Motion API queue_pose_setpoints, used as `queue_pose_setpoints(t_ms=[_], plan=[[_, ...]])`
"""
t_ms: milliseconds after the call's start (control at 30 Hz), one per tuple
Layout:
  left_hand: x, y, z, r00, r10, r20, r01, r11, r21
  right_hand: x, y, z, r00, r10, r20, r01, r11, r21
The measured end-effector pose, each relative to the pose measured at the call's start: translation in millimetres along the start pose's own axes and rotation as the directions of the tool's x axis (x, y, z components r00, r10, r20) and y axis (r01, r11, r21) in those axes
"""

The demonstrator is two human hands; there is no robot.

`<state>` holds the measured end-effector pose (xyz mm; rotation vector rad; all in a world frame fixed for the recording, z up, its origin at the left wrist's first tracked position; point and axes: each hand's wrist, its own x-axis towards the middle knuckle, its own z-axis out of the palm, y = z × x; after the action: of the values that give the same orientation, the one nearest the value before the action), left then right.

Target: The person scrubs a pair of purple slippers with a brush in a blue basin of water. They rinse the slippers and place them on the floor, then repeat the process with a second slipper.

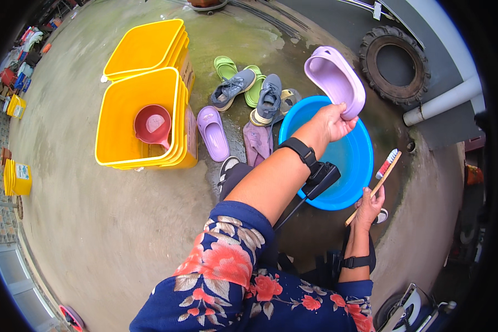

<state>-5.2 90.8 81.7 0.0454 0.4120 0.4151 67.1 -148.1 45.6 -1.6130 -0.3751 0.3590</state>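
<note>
My left hand (336, 122) grips the heel end of a purple plastic slipper (336, 79), held above the far rim of a blue basin (369, 166) of water. In my right hand (369, 207), beside the basin, is a wooden-handled scrub brush (384, 174), its white and red bristles upward. A matching purple slipper (216, 135) lies on the wet ground. Between it and the basin are a pair of grey lace-up shoes (269, 97), green slippers (255, 89), a greyish clog (289, 99) and a purple cloth (258, 143).
Stacked yellow square buckets (191, 141) stand at the left, one holding a red dipper (152, 123). A tractor tyre (367, 62) leans on the grey wall near a white pipe (444, 101). My shod foot (230, 164) is beside the slippers. Part of a wheeled vehicle (402, 311) shows at lower right.
</note>
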Motion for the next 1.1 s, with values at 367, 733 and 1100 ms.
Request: queue_pose_setpoints(t_ms=[367, 733, 1100], plan=[[-98.1, 121.6, -244.2, 0.619, 0.431, -0.657, 0.219, 0.708, 0.671, -3.8, 35.4, 7.9, 0.977, 0.182, 0.107, -0.172, 0.980, -0.097], [-100.4, 106.3, -341.7, 0.425, 0.550, -0.719, 0.589, 0.435, 0.681, 3.7, 66.4, 28.7, 0.933, 0.295, 0.207, -0.249, 0.943, -0.221], [-119.6, 81.3, -327.1, 0.392, 0.758, -0.521, 0.649, 0.174, 0.741, 5.9, 76.6, 38.1, 0.912, 0.347, 0.219, -0.288, 0.922, -0.260]])
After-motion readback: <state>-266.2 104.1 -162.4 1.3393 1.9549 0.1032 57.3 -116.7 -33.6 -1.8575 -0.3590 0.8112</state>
